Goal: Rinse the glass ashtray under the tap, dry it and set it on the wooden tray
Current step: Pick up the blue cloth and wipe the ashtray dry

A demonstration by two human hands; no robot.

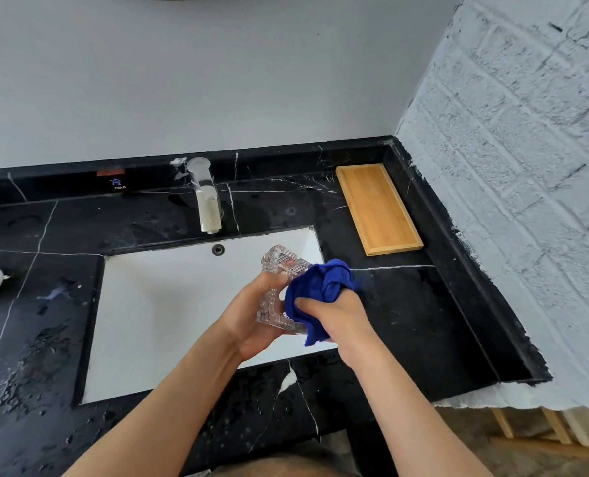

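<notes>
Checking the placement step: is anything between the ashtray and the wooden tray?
Nothing visible. The glass ashtray, held over the sink, faces bare black counter up to the wooden tray, which holds nothing.

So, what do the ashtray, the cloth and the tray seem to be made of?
Ashtray: clear cut glass, it seems; see-through, with ribbed facets that catch light.
Cloth: soft blue fabric, maybe microfibre; it bunches in matte folds in the right hand.
Tray: pale wood, possibly bamboo; a fine straight grain and a raised rim, with a smooth finish.
</notes>
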